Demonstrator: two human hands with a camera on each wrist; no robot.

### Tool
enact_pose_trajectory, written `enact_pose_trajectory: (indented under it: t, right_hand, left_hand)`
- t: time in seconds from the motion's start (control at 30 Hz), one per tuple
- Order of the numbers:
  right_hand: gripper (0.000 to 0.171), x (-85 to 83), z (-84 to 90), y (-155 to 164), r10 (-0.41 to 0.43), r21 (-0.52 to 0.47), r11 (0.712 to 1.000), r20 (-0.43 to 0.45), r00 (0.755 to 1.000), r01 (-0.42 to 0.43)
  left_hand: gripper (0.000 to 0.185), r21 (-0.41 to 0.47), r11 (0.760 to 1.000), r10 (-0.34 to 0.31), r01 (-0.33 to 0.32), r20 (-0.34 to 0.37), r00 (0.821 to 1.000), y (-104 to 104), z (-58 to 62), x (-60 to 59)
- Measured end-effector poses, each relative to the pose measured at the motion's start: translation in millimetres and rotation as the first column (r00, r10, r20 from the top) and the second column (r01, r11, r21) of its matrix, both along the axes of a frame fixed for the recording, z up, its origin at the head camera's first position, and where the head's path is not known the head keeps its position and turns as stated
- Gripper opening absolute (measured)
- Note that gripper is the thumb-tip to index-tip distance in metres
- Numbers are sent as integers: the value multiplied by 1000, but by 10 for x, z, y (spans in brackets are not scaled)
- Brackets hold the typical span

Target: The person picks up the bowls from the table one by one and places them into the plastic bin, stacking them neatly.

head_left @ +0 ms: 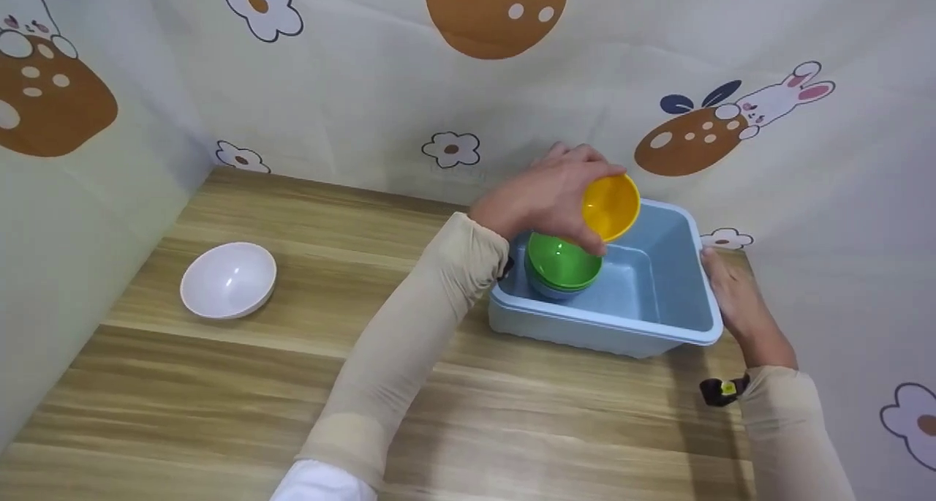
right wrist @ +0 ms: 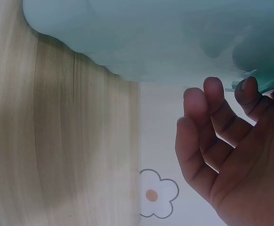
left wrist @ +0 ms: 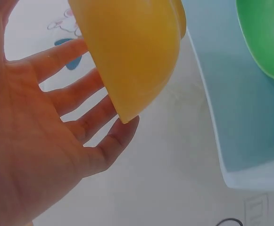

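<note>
My left hand (head_left: 559,192) holds a yellow bowl (head_left: 611,207) tilted in the air above the left part of a pale blue tub (head_left: 662,296), with the thumb at the bowl's lower rim. In the left wrist view the yellow bowl (left wrist: 132,52) lies against the fingers (left wrist: 75,101). A green bowl (head_left: 561,260) sits in the tub on top of a blue bowl (head_left: 550,289). My right hand (head_left: 738,303) rests against the tub's right outer wall, its fingers (right wrist: 207,117) loosely bent under the rim of the tub (right wrist: 151,37).
A white bowl (head_left: 228,279) stands alone on the wooden table (head_left: 292,384) at the left. Patterned cloth walls (head_left: 365,84) close in the back and both sides. The tub stands in the far right corner.
</note>
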State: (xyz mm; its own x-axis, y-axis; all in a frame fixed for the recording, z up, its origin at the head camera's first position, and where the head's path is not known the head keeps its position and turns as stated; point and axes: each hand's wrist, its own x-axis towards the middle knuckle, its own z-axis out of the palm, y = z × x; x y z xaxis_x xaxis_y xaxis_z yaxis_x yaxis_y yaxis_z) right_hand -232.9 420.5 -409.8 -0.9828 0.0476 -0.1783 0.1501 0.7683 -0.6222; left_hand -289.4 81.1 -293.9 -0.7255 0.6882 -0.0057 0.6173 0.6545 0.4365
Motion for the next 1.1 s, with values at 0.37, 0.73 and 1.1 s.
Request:
enact_pose_trajectory:
  t: [0.37,0.73,1.1]
  right_hand:
    - [90,-11,4,-5,-29,-19,999,40,999,29]
    - [85,-12,-11,-16,-29,-6,1000,-10,1000,29]
    - [88,6,-2,-7,-29,-12,999,16,999,29]
  left_hand:
    - [97,8,1000,-19,19,2,1000,118,-97,-35]
    - [98,-15,998,-58,58,1,998,226,-265,-96]
    - [103,-33,999,-14,16,63,998,290,-449,-149]
